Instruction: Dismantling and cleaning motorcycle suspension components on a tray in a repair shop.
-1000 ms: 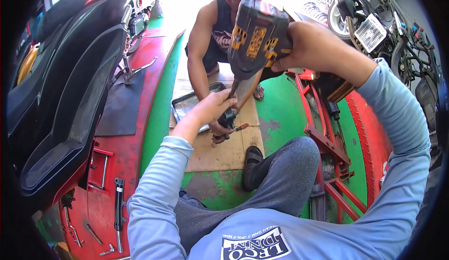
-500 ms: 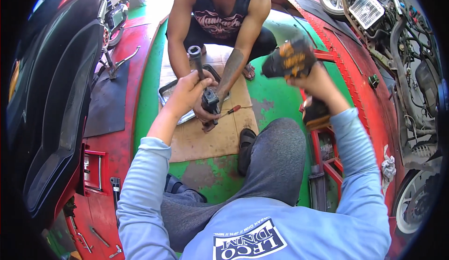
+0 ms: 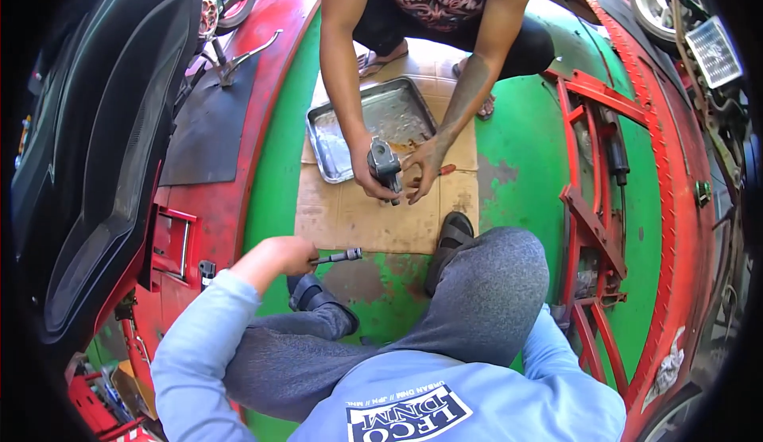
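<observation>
My left hand is closed on a socket extension, a thin dark rod with a socket on its end, held low over the green floor. The rod lies nearly level and points right. My right hand is hidden; only its blue sleeve shows, beside and partly behind my knee. Across from me, a co-worker's hand grips a dark metal part upright, above the cardboard. The co-worker's other hand is next to the part with its fingers spread.
A shallow metal tray sits on the cardboard, near a red-handled screwdriver. To the left are a black motorcycle seat and a red platform. On the right stands a red lift frame.
My left hand has drawn the socket extension away from the metal part, down toward me. My right hand has left the view with the cordless driver. The co-worker's hands have parted somewhat.
</observation>
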A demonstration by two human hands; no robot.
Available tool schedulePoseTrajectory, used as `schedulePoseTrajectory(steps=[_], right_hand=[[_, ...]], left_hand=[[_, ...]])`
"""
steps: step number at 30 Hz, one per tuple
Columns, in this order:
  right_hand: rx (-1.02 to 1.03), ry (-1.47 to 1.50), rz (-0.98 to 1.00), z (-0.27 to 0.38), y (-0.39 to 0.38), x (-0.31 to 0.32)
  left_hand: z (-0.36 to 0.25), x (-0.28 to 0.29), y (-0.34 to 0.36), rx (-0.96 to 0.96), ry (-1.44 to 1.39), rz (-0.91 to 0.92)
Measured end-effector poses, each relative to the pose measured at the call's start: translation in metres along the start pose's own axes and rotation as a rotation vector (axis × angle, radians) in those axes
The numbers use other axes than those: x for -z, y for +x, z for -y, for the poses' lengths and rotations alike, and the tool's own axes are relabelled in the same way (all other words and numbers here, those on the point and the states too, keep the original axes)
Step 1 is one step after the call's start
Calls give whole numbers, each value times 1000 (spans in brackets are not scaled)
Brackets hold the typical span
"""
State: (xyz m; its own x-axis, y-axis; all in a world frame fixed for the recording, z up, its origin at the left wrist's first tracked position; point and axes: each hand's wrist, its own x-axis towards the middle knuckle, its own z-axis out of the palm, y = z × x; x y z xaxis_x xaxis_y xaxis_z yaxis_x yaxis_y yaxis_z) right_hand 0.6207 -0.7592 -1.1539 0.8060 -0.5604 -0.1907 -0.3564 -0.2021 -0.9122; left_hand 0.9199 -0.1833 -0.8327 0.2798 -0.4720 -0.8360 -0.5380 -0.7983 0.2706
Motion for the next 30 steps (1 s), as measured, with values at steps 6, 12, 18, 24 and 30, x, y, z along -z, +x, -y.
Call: schedulePoseTrajectory(steps=[6,12,18,24,30], right_hand=[[-46,-186,169,-2,-18,5],[-85,-383,264,-10,-51,33],[-109,-552,359,8,-37,17],[-138,-724,451,49,13,-1],[-151,-877,525,112,30,-16]], left_hand=[[43,-124,176,171,135,-266],[-27,-154,230,259,-14,-515],[-32,-153,233,169,-43,-655],[-55,-80,194,32,-187,-844],[-119,12,140,-438,-94,-1052]])
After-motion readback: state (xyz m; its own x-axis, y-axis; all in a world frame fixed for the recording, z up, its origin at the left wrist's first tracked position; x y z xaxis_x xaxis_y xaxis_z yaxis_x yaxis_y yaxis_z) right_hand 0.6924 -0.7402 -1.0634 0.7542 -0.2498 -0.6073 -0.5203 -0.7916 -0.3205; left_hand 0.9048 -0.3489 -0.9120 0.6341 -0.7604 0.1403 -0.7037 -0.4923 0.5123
